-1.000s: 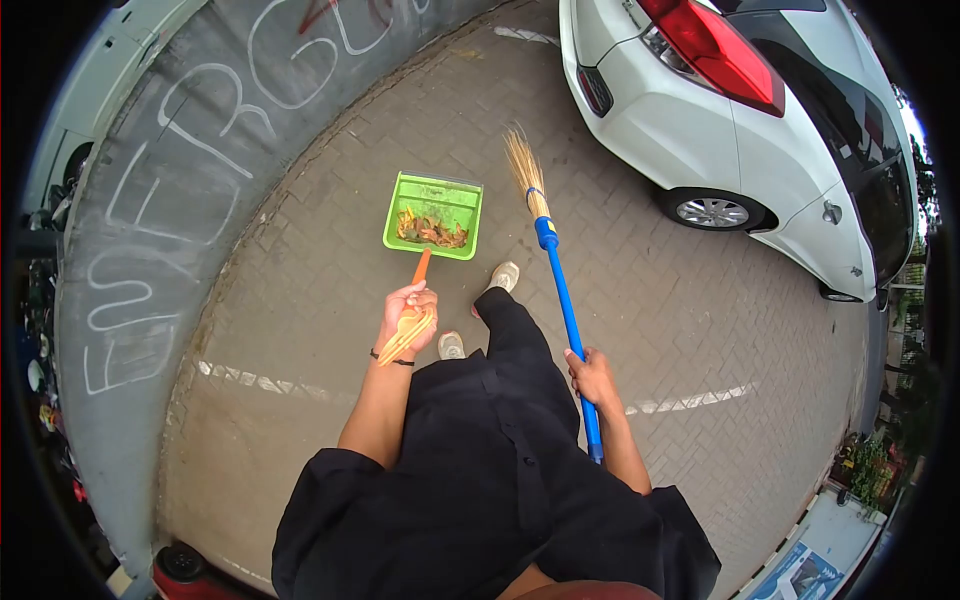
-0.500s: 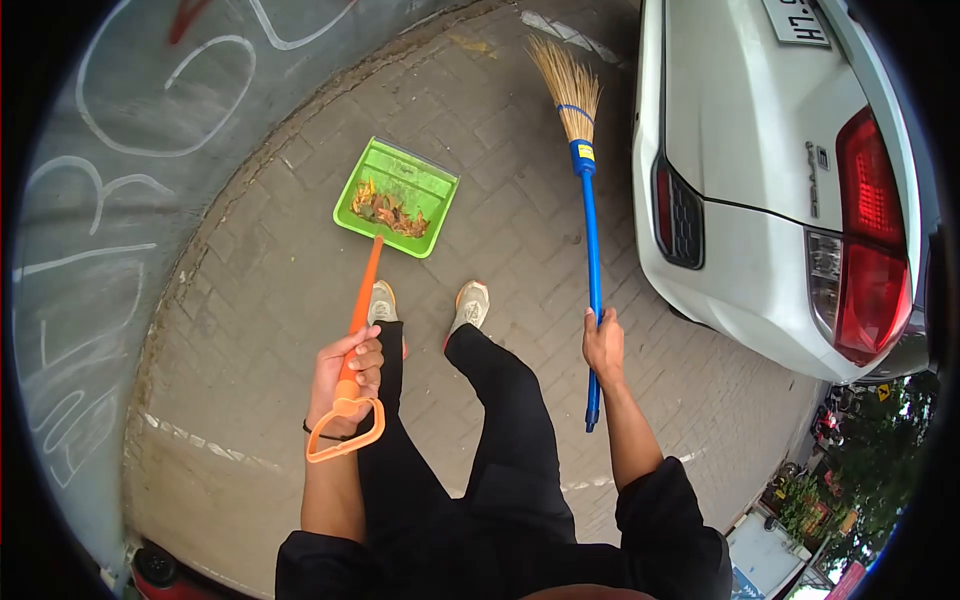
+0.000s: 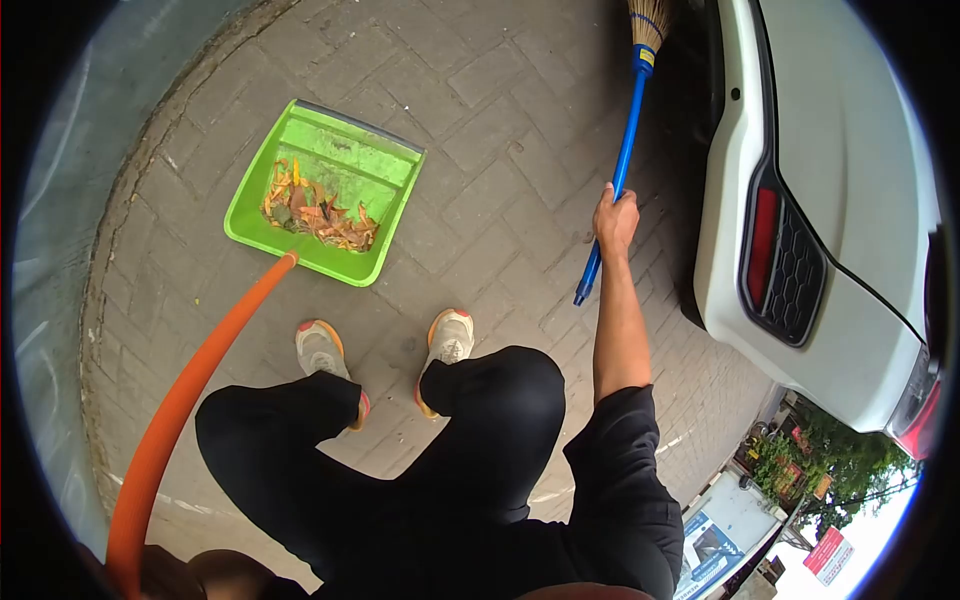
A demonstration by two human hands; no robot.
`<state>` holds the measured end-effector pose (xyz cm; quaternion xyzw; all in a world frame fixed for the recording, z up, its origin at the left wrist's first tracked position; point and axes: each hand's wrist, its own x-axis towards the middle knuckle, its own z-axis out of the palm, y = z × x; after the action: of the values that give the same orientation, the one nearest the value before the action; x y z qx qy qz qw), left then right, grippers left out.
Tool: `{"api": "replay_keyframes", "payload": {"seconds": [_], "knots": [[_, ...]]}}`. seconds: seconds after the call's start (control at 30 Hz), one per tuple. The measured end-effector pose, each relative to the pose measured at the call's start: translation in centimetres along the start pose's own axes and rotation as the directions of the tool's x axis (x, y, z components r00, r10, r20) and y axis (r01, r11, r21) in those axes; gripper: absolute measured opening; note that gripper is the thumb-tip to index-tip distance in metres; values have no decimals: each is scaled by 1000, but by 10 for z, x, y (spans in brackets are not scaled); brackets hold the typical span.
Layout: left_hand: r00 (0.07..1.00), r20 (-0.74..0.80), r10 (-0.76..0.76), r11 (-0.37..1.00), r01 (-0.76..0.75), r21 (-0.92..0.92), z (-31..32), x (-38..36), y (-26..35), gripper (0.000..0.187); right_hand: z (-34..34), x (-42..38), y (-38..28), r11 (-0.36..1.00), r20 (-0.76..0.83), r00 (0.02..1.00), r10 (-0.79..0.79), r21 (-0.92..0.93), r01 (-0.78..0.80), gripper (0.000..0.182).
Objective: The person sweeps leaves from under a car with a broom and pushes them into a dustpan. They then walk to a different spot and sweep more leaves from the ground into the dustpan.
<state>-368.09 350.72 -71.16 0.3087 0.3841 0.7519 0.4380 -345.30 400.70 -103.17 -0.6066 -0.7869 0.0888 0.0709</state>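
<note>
A green dustpan (image 3: pixel 400 190) lies on the paving with dry leaves (image 3: pixel 310 215) in it. Its orange handle (image 3: pixel 185 390) rises toward the camera at the lower left, where my left hand (image 3: pixel 165 575) is wrapped round it, dark and partly cut off by the frame's edge. My right hand (image 3: pixel 616 218) grips the blue stick of a broom (image 3: pixel 628 135) near its lower end in view. The broom's straw bristles (image 3: pixel 650 18) point away and are cut off at the top edge, close to the car.
A white car (image 3: pixel 840 150) stands along the right. A grey wall (image 3: pixel 60 250) curves along the left. My shoes (image 3: pixel 450 340) are on the paving below the dustpan, with my knees bent. Plants and signs (image 3: pixel 828 556) show at the lower right.
The view is now lower and closer to the ground. My knees have bent. My left hand and the handle's top have moved to the bottom left; the broom has shifted up and right.
</note>
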Motion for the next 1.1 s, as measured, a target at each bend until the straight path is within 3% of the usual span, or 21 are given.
{"api": "replay_keyframes", "payload": {"seconds": [0.1, 0.2, 0.27, 0.3, 0.37, 0.43, 0.47, 0.5, 0.6, 0.67, 0.7, 0.73, 0.83, 0.87, 0.9, 0.93, 0.97, 1.0, 1.03, 1.07, 1.1], "knots": [[990, 36, 138, 937, -142, 318, -34, -10, -16, 54, 39, 50, 13, 1000, -30, 1000, 2, 30, -1, 40], [986, 44, 163, 870, -165, 464, -52, -22, -17, 54, 38, 92, 27, 999, -44, 999, 7, -35, -8, 40], [993, 39, 113, 853, -117, 508, -62, -33, -8, 53, 29, 117, 34, 994, -45, 999, 6, -110, -11, 41], [996, 39, 78, 856, -87, 510, -71, -42, -1, 53, 24, 125, 43, 995, 92, 992, 89, -62, -83, 42], [998, 40, -53, 870, 27, 492, -74, -41, -12, 53, 21, 123, 63, 965, 199, 945, 260, -35, -258, 44], [912, 6, 411, 754, -343, 561, -60, -17, -76, 44, 21, 81, 103, 972, 151, 962, 228, -96, -215, 46], [839, -31, 543, 520, -307, 797, -64, -20, -88, 46, 40, 70, 161, 972, 132, 978, 159, -192, -132, 47], [821, -91, 564, 570, -307, 762, -69, -18, -93, 50, 18, 18, 140, 956, 156, 959, 238, -214, -202, 48], [754, -266, 600, 699, -332, 634, -87, -11, -110, 61, 16, -114, 226, 913, 356, 844, 400, -69, -403, 43], [711, -385, 588, 771, -350, 532, -95, -3, -122, 68, -13, -204, 214, 618, 574, 506, 644, 0, -786, 40], [683, -443, 580, 797, -364, 482, -100, 1, -130, 72, -10, -249, 252, 481, 663, 486, 570, 210, -851, 37], [712, -435, 551, 817, -356, 453, -108, 10, -135, 72, -9, -296, 265, 501, 522, 673, 523, 450, -739, 34], [809, -381, 447, 879, -320, 352, -152, 40, -130, 70, 1, -328, 264, 626, 369, 717, 591, 350, -696, 36], [849, -329, 414, 876, -274, 396, -165, 37, -129, 71, 0, -333, 265, 658, 317, 728, 608, 311, -686, 36], [613, -603, 510, 859, -392, 328, -157, 56, -135, 71, -3, -305, 238, 691, 322, 721, 613, 223, -687, 38], [301, -816, 494, 805, -513, 299, -145, 77, -141, 71, -4, -262, 213, 720, 325, 716, 618, 132, -681, 39], [295, -829, 474, 809, -518, 279, -145, 71, -141, 71, -13, -212, 156, 716, 300, 720, 626, 146, -683, 41], [288, -843, 454, 812, -524, 259, -145, 66, -142, 72, -8, -187, 169, 674, 314, 729, 609, 279, -684, 40], [587, -667, 458, 880, -406, 247, -167, 43, -140, 72, -4, -144, 157, 656, 332, 749, 573, 363, -662, 39], [821, -428, 378, 920, -279, 276, -180, 28, -138, 72, 3, -100, 150, 684, 300, 780, 549, 376, -625, 40], [821, -431, 373, 921, -274, 277, -179, 23, -136, 72, 4, -60, 140, 678, 314, 804, 505, 432, -595, 39]]}}
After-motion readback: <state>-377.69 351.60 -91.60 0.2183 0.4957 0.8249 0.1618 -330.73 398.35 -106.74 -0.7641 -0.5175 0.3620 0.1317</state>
